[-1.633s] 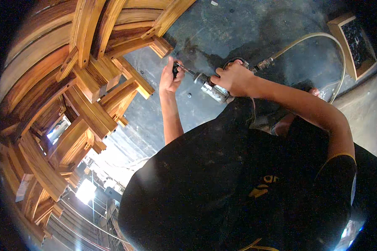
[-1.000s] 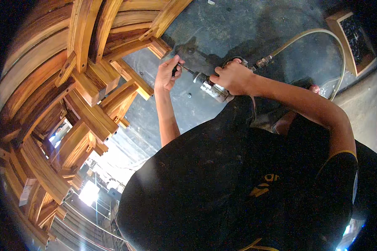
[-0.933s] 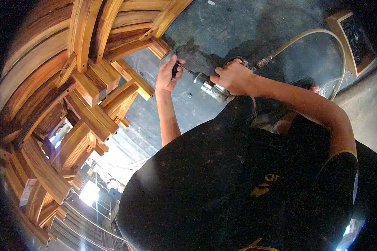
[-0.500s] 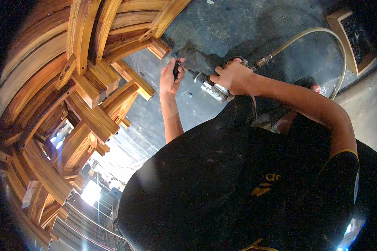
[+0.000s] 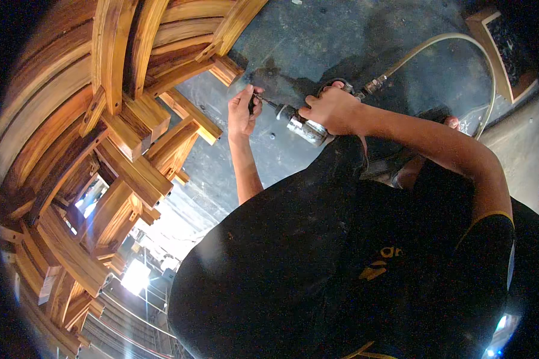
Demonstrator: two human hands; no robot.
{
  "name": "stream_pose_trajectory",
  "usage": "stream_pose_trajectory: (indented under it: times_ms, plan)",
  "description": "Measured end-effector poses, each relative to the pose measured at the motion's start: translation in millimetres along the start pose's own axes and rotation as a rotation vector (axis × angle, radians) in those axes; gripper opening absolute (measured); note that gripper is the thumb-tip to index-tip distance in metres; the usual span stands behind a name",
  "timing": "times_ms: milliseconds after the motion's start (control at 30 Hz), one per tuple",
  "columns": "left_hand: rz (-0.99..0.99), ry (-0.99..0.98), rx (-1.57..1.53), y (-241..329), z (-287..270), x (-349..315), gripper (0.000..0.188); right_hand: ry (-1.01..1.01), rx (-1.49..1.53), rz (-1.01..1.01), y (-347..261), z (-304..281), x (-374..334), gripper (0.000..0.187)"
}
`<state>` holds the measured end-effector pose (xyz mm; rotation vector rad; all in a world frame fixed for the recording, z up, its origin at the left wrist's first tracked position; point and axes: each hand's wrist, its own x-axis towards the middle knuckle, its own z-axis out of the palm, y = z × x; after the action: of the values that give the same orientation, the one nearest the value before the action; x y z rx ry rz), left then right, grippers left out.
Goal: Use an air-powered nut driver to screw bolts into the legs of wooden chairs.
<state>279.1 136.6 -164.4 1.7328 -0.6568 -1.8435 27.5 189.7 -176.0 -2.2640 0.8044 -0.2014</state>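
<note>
My right hand [image 5: 336, 112] is wrapped round a silver and black air drill [image 5: 306, 128], a hose running from its far end. The drill's thin bit [image 5: 266, 102] points left toward my left hand [image 5: 243, 112]. Fingers and thumb of my left hand pinch a small dark piece [image 5: 253, 103] at the end of the bit. Its exact kind is mostly hidden by the fingers. Both hands are held over the dark grey floor.
Varnished wooden furniture frames [image 5: 126, 122] are stacked along the left, with leg ends jutting toward my left hand. A pale air hose [image 5: 443, 37] arcs to the right, near a wooden-edged box [image 5: 497, 60] at the upper right. Bright light comes from the lower left.
The fingers of my left hand have closed further over the small dark piece, so less of it shows. My right hand and the drill have hardly moved.
</note>
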Motion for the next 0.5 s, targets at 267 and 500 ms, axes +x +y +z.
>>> stream_pose_trajectory:
  times_ms: [267, 500]
  plan:
    - [-0.018, 0.003, -0.089, -0.8, -1.3, -2.3, 0.028, 0.026, 0.002, -0.004, -0.3, 2.8, -0.3, 0.031]
    - [-0.036, -0.053, -0.06, 1.8, -7.2, -0.9, 0.027, 0.001, 0.009, 0.0, -1.3, -2.2, 3.2, 0.032]
